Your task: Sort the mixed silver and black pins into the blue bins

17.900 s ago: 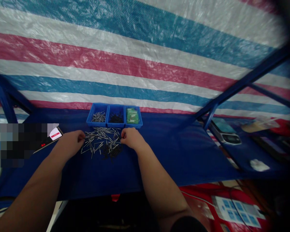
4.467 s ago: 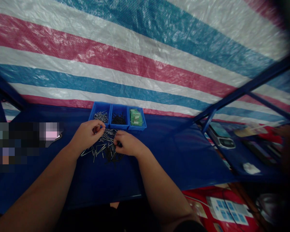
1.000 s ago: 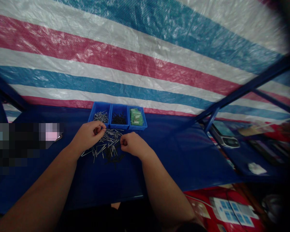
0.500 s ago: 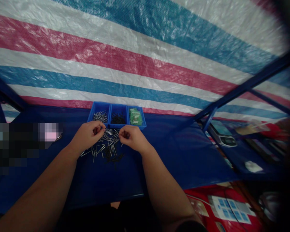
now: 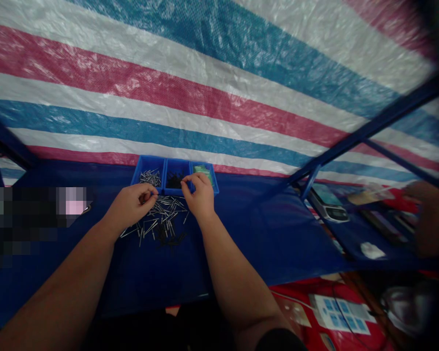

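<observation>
My left hand [image 5: 130,205] is closed in a pinch above the left side of a loose pile of thin metal pins [image 5: 163,210]; what its fingertips hold is too small to make out. At the front edge of the middle blue bin [image 5: 165,168], my right hand [image 5: 202,197] pinches with thumb and finger beside small black pieces [image 5: 173,179]. Anything in that pinch is hidden. More metal pins [image 5: 149,177] fill the left bin. Green pieces [image 5: 202,169] in the right bin are partly covered by my right hand. Dark pieces [image 5: 167,236] lie at the pile's near side.
The bins stand at the back of the blue table [image 5: 256,229], against a striped plastic sheet [image 5: 205,107]. A blue metal frame [image 5: 336,151] rises at the right. Beyond it are a scale [image 5: 331,207] and a person's blurred arm [image 5: 431,219]. A blurred-out patch covers the left.
My right hand has moved up and slightly right, from the pin pile to the middle bin's front edge. My left hand stays pinched in nearly the same place. An arm now shows at far right.
</observation>
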The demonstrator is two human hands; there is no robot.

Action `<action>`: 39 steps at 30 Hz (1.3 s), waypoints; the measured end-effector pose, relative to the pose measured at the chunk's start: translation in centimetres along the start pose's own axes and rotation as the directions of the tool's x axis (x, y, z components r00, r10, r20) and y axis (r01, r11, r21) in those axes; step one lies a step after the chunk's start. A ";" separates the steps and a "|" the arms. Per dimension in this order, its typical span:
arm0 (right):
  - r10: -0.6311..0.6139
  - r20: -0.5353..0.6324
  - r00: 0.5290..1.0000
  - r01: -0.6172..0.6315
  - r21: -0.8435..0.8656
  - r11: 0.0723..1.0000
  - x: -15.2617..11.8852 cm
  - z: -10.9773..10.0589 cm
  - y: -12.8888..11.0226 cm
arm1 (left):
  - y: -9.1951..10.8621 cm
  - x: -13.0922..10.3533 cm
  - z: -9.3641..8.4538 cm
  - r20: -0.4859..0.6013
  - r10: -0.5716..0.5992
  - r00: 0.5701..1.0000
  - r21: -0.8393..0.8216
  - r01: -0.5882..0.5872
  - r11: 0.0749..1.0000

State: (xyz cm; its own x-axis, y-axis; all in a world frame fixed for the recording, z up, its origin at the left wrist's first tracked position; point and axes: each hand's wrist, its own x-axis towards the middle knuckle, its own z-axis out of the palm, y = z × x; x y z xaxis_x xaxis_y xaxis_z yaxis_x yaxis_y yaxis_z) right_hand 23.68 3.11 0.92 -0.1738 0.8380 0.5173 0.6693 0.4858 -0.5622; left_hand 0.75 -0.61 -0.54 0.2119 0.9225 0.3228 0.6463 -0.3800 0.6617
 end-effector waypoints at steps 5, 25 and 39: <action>0.097 -0.064 0.993 -0.099 -0.034 0.994 -0.3 -0.4 -0.2 | 0.1 0.0 -0.1 -0.005 0.001 1.000 -0.003 -0.001 1.000; 0.030 0.904 0.426 -0.104 0.016 0.994 -2.9 -4.1 -0.4 | -0.4 0.0 0.0 0.045 0.007 0.999 0.017 -0.008 1.000; 0.010 0.813 0.582 0.067 -0.060 0.996 -3.0 -2.8 -0.6 | -0.4 0.1 0.0 0.066 -0.005 0.998 0.032 0.003 0.999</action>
State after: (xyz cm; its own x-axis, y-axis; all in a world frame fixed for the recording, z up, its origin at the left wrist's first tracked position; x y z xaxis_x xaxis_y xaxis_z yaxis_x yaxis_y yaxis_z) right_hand 25.86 -0.35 1.51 -0.6815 0.6951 -0.2290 0.6986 0.5247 -0.4865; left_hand 0.56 -0.40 -0.79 0.2565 0.9270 0.2738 0.6702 -0.3747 0.6406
